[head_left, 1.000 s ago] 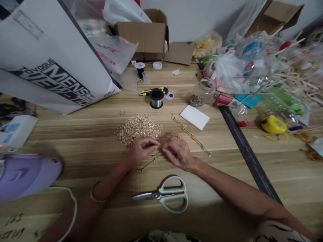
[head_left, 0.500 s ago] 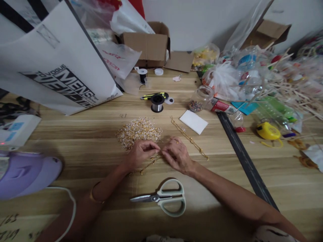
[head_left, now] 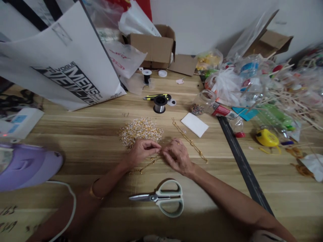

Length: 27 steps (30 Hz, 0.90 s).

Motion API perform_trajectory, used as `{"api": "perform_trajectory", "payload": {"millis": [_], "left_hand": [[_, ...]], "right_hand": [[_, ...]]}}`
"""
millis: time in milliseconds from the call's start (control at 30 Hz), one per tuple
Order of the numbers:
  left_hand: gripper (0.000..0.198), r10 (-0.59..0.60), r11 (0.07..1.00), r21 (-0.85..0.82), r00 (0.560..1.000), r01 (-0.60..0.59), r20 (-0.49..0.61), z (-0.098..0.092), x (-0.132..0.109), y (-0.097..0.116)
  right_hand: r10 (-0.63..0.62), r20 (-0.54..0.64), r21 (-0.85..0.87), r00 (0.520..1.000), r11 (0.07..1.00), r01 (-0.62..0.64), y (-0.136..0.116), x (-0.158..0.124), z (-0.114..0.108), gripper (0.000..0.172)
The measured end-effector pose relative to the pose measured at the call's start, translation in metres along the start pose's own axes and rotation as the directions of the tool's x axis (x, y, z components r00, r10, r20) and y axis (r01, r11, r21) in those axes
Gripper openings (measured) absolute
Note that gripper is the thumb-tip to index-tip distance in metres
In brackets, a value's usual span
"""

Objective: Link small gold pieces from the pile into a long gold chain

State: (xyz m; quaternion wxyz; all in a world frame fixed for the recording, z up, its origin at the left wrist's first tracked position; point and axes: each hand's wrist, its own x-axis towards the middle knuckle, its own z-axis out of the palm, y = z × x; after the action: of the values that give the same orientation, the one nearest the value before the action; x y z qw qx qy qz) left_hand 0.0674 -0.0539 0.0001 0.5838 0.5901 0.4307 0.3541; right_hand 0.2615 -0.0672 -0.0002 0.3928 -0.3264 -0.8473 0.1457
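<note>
Since a second ago: my view has tilted up, so more of the white bag (head_left: pixel 73 67) and its black straps shows; the tips of my two hands have drawn closer together; the things laid on the table (head_left: pixel 113 213) lie as they did.

Left to right:

- Left forearm, mine: slants up and inward from the lower left corner, bangle (head_left: pixel 92 192) near the wrist.
- Pile of small gold and clear pieces (head_left: pixel 140 129): heaped just beyond my left hand.
- Left hand (head_left: pixel 143 153): side-on, low over the table, thumb and forefinger reaching to the right, their tips brought close together. Whether they close on anything is too small to tell.
- Gold chain (head_left: pixel 152 162): on the table, slanting from below my left hand up toward my meeting fingertips.
- Scissors (head_left: pixel 153 197): flat, nearer me than both hands, blades pointing left, untouched.
- Right hand (head_left: pixel 178 156): back upward, fingers curled, thumb tip beside the forefinger, just beside the left hand's tips. Grip hidden; I cannot tell.
- Second gold chain (head_left: pixel 191 144): stretched aslant just past my right hand.
- White paper (head_left: pixel 194 124): flat, beyond that chain.
- Right forearm, mine: runs in from the lower right.
</note>
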Motion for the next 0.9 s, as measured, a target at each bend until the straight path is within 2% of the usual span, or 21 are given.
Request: {"api": "perform_trajectory", "payload": {"millis": [367,567,900], "left_hand": [[0.01,0.02,0.998,0.057,0.999,-0.018,-0.041,0.001,0.001,0.01],[0.011,0.034,0.998,0.061,0.999,-0.032,-0.035,0.002,-0.001,0.009],[0.009,0.007,0.998,0.061,0.999,-0.005,-0.035,0.004,-0.001,0.013]], "right_hand": [[0.029,-0.009,0.027,1.0,0.999,-0.029,0.003,-0.001,0.001,0.005],[0.036,-0.005,0.033,0.999,0.999,-0.036,0.004,-0.002,0.002,0.004],[0.024,0.005,0.017,1.0,1.0,-0.024,0.002,-0.002,0.001,0.004]]}}
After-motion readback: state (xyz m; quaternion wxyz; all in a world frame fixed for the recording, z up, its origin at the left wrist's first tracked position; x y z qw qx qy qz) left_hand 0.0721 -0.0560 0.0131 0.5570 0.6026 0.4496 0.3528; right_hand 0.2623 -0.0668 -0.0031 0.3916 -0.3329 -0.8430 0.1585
